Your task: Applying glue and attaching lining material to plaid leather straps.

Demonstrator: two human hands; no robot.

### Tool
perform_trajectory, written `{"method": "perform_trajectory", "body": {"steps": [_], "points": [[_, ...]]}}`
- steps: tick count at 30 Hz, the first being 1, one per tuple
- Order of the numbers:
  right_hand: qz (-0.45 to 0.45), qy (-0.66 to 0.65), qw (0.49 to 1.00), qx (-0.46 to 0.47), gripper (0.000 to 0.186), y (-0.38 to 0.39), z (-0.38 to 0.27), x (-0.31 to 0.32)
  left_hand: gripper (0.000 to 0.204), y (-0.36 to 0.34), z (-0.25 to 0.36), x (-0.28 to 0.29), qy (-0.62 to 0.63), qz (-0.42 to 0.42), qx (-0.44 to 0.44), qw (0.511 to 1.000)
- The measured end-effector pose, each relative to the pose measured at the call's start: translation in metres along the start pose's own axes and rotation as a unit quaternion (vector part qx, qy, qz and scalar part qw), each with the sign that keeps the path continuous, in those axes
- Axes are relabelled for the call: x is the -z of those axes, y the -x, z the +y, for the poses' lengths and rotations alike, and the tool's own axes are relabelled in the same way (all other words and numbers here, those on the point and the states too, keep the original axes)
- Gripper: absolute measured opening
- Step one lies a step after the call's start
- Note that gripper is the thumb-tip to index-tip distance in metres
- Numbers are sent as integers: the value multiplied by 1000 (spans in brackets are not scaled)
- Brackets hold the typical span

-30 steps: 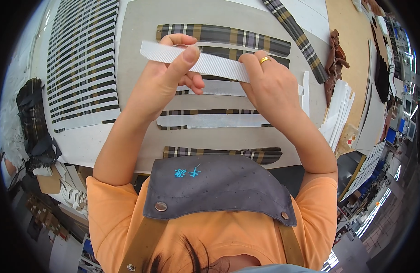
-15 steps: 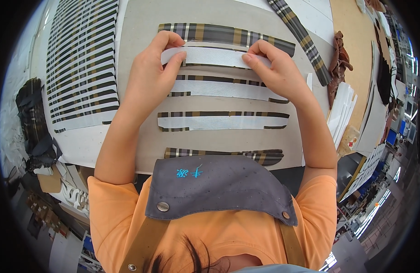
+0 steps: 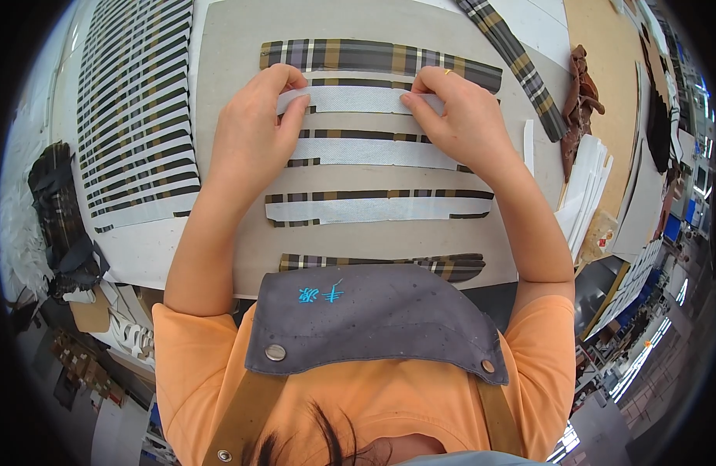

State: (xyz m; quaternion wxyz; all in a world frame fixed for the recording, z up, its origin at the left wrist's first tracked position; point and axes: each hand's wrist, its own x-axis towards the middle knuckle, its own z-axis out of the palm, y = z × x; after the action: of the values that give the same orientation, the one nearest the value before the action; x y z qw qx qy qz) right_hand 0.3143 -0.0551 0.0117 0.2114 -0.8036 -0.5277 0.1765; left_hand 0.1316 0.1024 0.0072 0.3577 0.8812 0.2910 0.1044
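A white interfacing strip (image 3: 354,99) lies along a dark plaid fabric strip (image 3: 362,83), whose far edge shows beyond it. Its left end is pinched between the thumb and fingers of my left hand (image 3: 255,128). My right hand (image 3: 465,116) pinches it nearer the other end, covering that end. Just beyond my fingertips is a bare plaid strip (image 3: 373,56). Closer to me lie two more plaid strips, each with a white strip on it: one (image 3: 381,153) partly under my hands' edges, the other (image 3: 381,210) fully in sight.
Rows of overlapping plaid and white strips (image 3: 140,116) cover the table's left side. Another plaid strip (image 3: 381,264) sits by my apron. At the right are a long plaid piece (image 3: 521,74), a crumpled brown piece (image 3: 581,101) and stacked white strips (image 3: 587,186).
The white strip has settled flatter over the plaid strip, with more of the plaid's far edge showing. Both hands have shifted slightly left, still pinching the white strip.
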Motion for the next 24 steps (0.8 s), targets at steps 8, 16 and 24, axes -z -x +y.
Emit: {"method": "perform_trajectory", "body": {"steps": [8,16,24], "points": [[17,12,1000,5,18,1,-2,-3,15,1,-2,-3,8,20,-18,1000],[3,44,999,26,14,0,-6,-2,15,3,-8,-7,-36,54,-60,996],[-5,50,998,26,13,-1,-4,-1,26,13,14,-8,-225,85,-215,947]]}}
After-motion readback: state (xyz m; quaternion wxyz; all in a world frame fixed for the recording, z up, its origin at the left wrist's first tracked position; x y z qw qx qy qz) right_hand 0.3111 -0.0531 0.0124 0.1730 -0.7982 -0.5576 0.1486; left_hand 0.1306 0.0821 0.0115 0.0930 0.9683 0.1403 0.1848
